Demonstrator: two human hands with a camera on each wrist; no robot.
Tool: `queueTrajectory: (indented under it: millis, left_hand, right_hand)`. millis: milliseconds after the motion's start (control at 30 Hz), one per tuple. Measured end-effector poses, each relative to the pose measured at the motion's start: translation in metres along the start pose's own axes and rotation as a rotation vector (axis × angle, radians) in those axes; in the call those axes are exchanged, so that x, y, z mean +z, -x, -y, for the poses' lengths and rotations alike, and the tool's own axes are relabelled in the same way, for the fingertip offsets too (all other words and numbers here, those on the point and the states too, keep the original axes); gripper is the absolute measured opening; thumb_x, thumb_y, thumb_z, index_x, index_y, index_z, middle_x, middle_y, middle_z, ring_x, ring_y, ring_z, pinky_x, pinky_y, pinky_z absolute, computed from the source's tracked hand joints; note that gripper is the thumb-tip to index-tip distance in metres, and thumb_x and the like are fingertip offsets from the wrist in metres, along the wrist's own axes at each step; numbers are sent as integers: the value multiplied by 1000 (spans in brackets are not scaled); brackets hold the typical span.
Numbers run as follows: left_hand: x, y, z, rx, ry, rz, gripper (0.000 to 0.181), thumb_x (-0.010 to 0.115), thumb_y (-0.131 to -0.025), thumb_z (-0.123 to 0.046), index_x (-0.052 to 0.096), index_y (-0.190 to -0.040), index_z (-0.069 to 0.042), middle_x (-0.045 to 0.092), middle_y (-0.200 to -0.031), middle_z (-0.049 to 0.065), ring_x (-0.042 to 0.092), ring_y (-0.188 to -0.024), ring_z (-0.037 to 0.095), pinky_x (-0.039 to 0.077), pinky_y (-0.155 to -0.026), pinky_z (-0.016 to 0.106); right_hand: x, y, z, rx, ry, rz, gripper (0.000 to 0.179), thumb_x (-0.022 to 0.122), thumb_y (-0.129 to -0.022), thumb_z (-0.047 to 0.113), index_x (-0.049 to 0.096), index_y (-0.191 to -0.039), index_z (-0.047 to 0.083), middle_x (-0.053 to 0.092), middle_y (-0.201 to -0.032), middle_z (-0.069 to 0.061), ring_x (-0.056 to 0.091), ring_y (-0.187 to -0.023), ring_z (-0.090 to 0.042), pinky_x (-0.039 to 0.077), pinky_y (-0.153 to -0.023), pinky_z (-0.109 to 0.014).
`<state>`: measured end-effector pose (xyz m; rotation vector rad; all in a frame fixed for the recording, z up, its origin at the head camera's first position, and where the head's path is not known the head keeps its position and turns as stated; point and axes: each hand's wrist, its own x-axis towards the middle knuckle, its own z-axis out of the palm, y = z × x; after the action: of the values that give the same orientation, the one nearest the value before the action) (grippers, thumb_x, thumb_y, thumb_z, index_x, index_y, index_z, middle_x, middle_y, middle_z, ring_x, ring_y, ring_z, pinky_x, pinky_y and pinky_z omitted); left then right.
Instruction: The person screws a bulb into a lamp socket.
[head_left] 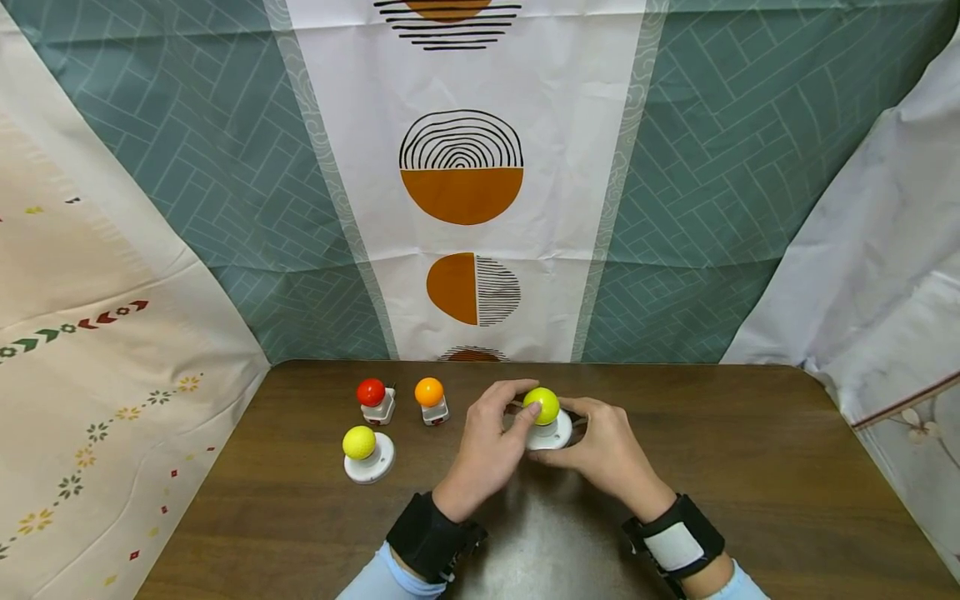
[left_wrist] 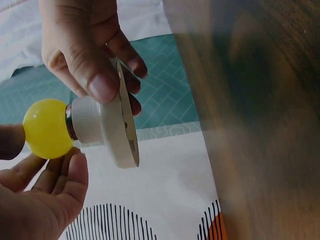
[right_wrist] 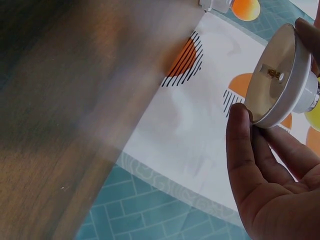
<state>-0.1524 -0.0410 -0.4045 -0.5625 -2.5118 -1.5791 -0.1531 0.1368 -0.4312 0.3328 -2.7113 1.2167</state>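
Above the table's middle, a yellow-green round light bulb (head_left: 542, 405) sits in a white lamp holder (head_left: 551, 435) with a wide round base. My left hand (head_left: 489, 433) pinches the bulb between thumb and fingers. With its thumb and fingers at the rim, my right hand (head_left: 609, 442) grips the lamp holder. In the left wrist view the bulb (left_wrist: 47, 128) shows a thin band of its metal screw cap beside the holder (left_wrist: 107, 127). The right wrist view shows the hollow underside of the holder (right_wrist: 277, 75), raised off the table, with a small brass-coloured part inside.
On the table (head_left: 262, 533), to the left, a yellow bulb (head_left: 359, 442) stands in another round white holder (head_left: 370, 462). Behind it are a red bulb (head_left: 371, 392) and an orange bulb (head_left: 429, 392) in small white sockets. A patterned cloth (head_left: 570, 167) hangs behind the table.
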Motion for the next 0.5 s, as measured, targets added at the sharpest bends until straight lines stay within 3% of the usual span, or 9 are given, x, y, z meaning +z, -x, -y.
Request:
queueTrajectory:
  millis: [133, 233, 500]
  left_hand:
    - [-2, -1, 0, 3, -21, 30, 30, 52, -96, -24, 55, -126, -21, 57, -120, -6, 54, -98, 10, 47, -87, 28]
    - [-2, 0, 1, -8, -18, 9, 32, 50, -97, -29, 54, -128, -21, 56, -122, -5, 54, -100, 10, 47, -88, 29]
    - [4, 4, -1, -40, 20, -192, 33, 50, -95, -40, 60, -119, -20, 61, -111, -3, 57, -98, 9, 51, -86, 28]
  right_hand:
    - [0, -1, -1, -8, -1, -6, 72, 88, -53, 48, 66, -112, 11, 68, -103, 2, 62, -83, -6, 56, -68, -28]
    - [0, -1, -1, -11, -5, -11, 72, 88, -53, 46, 66, -112, 11, 68, -103, 2, 63, -83, -7, 57, -68, -30]
    - [-1, -1, -4, -9, 32, -38, 77, 86, -51, 53, 65, -115, 15, 67, -107, 4, 62, -85, -7, 55, -69, -28]
